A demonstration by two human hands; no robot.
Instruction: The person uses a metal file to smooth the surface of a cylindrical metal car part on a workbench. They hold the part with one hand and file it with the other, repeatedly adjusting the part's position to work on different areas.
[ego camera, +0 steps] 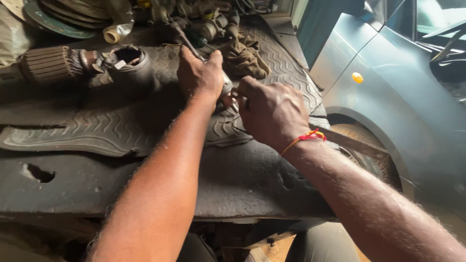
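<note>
Both hands meet over a ribbed black rubber mat (121, 126) spread on the bench (233, 189). The left hand (200, 76) is closed around a small metal part (228, 94), with a thin metal rod (187, 41) rising from its grip. The right hand (272, 110), with a red-and-yellow wrist thread (307, 138), pinches the same part's end. A greasy rag (245, 56) lies just behind; a dark cylindrical housing (128, 65) sits left. A blue-grey car (388, 87) stands beside.

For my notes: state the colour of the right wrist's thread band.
Red and yellow thread band, head view.
</note>
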